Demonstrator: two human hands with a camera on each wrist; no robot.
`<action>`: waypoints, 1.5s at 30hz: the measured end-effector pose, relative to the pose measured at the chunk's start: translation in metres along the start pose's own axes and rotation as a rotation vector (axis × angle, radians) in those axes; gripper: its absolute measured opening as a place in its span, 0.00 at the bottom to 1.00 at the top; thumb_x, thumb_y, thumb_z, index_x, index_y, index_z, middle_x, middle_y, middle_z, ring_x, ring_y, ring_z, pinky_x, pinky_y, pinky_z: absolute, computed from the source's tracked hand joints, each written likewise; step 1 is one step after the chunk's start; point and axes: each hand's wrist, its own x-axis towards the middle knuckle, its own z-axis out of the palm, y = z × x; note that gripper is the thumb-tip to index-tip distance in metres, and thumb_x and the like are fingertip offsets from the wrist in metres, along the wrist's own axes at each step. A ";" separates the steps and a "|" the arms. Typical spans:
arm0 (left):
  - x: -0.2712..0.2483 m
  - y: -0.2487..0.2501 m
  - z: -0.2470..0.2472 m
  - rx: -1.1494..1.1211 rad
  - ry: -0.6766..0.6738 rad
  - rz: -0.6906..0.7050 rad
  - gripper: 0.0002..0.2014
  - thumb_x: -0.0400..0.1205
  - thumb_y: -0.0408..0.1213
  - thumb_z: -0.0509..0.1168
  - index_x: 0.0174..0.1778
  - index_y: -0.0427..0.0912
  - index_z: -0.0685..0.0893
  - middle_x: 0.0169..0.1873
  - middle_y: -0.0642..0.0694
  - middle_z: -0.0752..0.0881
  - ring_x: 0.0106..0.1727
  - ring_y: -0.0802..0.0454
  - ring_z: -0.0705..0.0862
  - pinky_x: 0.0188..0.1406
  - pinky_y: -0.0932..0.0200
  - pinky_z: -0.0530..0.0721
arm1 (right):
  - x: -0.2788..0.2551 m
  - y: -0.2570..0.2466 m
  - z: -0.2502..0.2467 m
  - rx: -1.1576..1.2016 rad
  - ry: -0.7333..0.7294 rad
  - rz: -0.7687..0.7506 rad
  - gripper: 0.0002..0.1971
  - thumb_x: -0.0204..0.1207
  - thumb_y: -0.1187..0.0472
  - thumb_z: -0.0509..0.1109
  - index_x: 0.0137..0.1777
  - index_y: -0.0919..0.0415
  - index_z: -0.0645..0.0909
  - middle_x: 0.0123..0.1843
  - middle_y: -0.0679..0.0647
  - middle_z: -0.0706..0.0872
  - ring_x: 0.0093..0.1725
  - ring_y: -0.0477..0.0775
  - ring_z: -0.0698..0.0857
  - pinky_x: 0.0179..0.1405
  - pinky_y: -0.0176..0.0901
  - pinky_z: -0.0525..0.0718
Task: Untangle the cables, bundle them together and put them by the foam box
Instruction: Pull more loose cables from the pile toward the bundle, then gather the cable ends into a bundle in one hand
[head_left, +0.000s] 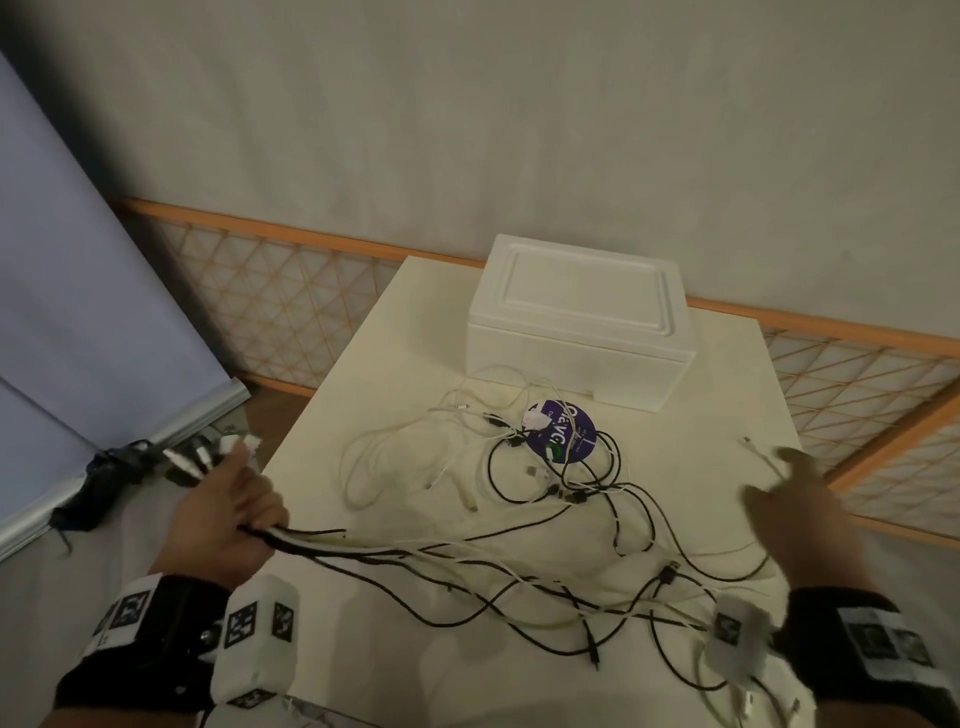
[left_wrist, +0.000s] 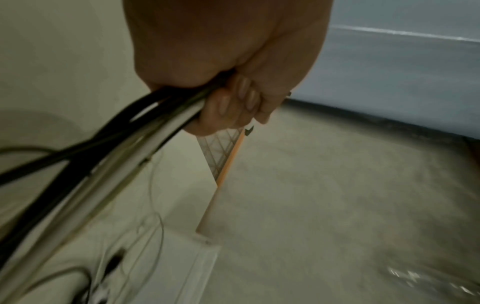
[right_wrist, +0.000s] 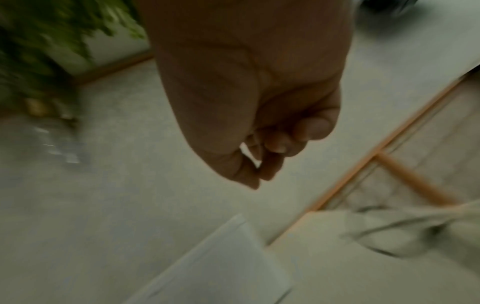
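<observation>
Item: cables (head_left: 519, 561), black and white, partly gathered. My left hand (head_left: 234, 512) is fisted round their collected ends, plugs (head_left: 208, 452) sticking out past my thumb; the strands run rightward from it across the table (head_left: 395, 670), away from the foam box (head_left: 576, 332).

Item: one white cable end (head_left: 750, 444), loose, just beyond my right hand (head_left: 784, 499), nearer it than my left. Right hand empty, fingers loosely spread.

Item: tangle on a purple disc (head_left: 563, 434), touching the box front.

Left wrist view alone shows my fingers (left_wrist: 233, 105) wrapped about the bunch.
</observation>
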 end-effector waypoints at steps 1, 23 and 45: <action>-0.005 -0.003 0.013 -0.001 -0.051 -0.003 0.24 0.75 0.47 0.68 0.17 0.49 0.65 0.14 0.54 0.60 0.12 0.59 0.58 0.13 0.67 0.56 | -0.011 -0.020 0.011 -0.008 -0.096 -0.142 0.27 0.74 0.54 0.72 0.71 0.54 0.69 0.45 0.53 0.88 0.50 0.57 0.85 0.51 0.48 0.81; -0.032 -0.016 0.041 0.037 -0.183 -0.002 0.27 0.82 0.47 0.60 0.16 0.48 0.62 0.13 0.53 0.59 0.11 0.59 0.58 0.12 0.65 0.59 | -0.063 -0.051 0.081 -0.353 -0.305 -0.853 0.14 0.55 0.65 0.74 0.40 0.50 0.81 0.38 0.47 0.83 0.31 0.54 0.85 0.27 0.46 0.83; 0.030 -0.095 -0.006 0.163 0.079 -0.217 0.19 0.85 0.31 0.60 0.29 0.46 0.63 0.15 0.53 0.61 0.10 0.58 0.57 0.09 0.68 0.57 | -0.010 0.032 0.032 -0.605 -0.810 -0.253 0.33 0.67 0.57 0.76 0.72 0.43 0.70 0.72 0.45 0.72 0.67 0.43 0.75 0.63 0.28 0.70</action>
